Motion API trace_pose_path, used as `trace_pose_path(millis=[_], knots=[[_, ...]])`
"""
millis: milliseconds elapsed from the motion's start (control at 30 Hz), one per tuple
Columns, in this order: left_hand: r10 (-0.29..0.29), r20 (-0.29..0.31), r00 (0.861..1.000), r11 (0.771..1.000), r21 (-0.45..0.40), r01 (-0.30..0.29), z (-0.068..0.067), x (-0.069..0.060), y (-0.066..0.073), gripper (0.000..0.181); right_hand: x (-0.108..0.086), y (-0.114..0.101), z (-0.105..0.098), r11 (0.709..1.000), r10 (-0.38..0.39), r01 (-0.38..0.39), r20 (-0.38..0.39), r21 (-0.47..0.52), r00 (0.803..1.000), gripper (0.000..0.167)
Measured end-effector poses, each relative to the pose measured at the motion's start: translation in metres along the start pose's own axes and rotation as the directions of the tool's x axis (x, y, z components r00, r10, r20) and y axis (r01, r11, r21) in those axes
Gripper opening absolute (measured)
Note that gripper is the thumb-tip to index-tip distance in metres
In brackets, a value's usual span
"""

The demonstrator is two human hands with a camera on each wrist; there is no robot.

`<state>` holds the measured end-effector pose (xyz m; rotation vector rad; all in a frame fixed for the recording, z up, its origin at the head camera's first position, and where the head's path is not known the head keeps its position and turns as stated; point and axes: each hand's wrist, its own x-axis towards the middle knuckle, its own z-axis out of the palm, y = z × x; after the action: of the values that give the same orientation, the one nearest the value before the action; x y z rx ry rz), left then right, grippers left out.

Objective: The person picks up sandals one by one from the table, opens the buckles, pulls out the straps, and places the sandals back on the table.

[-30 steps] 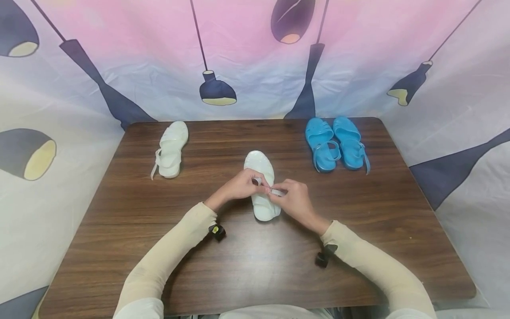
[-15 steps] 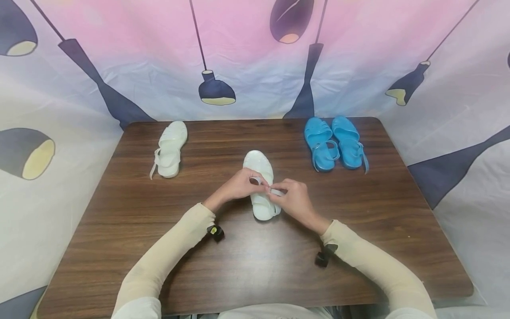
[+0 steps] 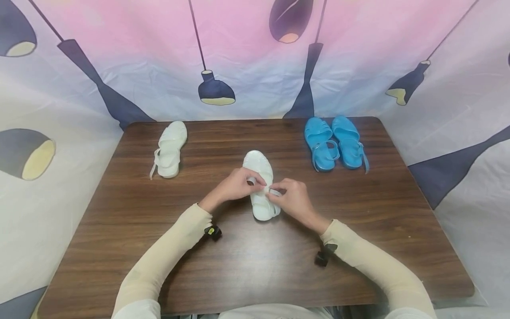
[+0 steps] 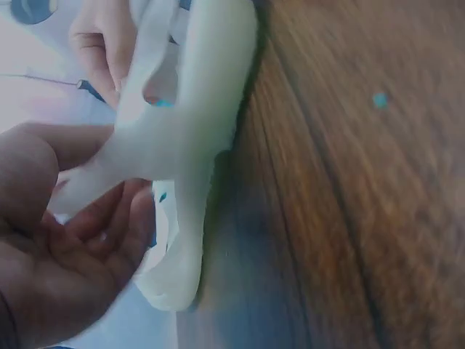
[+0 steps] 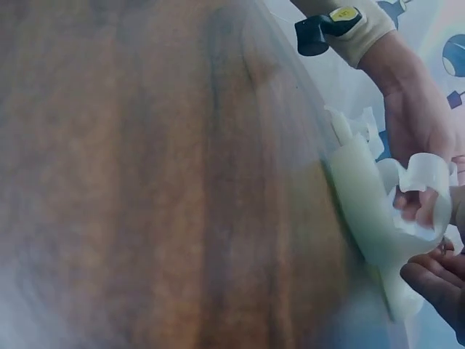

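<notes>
A white sandal (image 3: 258,160) lies upright on the table, toe away from me, between my two hands. My left hand (image 3: 240,182) holds the sandal's strap from the left side, its thumb and fingertips over the middle of the shoe. From the right, my right hand (image 3: 295,197) pinches the strap's other part, where a small metal piece (image 5: 445,246) shows by the fingertips. In the right wrist view the pale strap (image 5: 429,171) curves up in a loop. The left wrist view shows the sandal's side (image 4: 211,87) close up beside my fingers.
A second white sandal (image 3: 170,148) stands at the back left of the brown wooden table (image 3: 199,274). Two blue sandals (image 3: 320,133) stand side by side at the back right. Behind the table hangs a cloth printed with lamps (image 3: 217,91).
My left hand has drawn slightly left, so a small gap now parts its fingertips from those of my right hand. My right hand and the sandals stay in place.
</notes>
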<state>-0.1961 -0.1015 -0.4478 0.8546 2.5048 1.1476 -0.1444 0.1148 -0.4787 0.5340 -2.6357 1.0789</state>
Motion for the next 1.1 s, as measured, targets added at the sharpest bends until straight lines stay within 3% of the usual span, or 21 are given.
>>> trace_pose_path(millis=[167, 333, 567, 867, 1100], knots=[[0.082, 0.037, 0.996, 0.997, 0.009, -0.083, 0.004, -0.001, 0.001, 0.015, -0.001, 0.002, 0.0, 1.0, 0.0, 0.0, -0.004, 0.012, 1.0, 0.022], [0.043, 0.01, 0.999, 0.999, 0.019, -0.043, 0.008, 0.0, 0.0, 0.012, -0.003, 0.004, 0.001, 1.0, -0.006, 0.006, -0.016, 0.017, 1.0, 0.02], [0.009, 0.041, 0.999, 0.999, 0.033, -0.011, 0.006, 0.004, -0.001, 0.01, -0.003, 0.004, 0.0, 1.0, -0.022, 0.022, -0.02, 0.012, 1.0, 0.018], [0.013, 0.012, 1.0, 0.998, -0.056, -0.012, -0.001, -0.003, -0.009, 0.009, -0.001, 0.001, -0.002, 1.0, -0.028, 0.028, -0.009, 0.007, 1.0, 0.02], [0.02, 0.038, 0.999, 1.0, -0.023, -0.019, -0.001, -0.004, -0.005, 0.009, -0.001, -0.001, -0.002, 1.0, -0.02, 0.02, 0.003, 0.014, 1.0, 0.02]])
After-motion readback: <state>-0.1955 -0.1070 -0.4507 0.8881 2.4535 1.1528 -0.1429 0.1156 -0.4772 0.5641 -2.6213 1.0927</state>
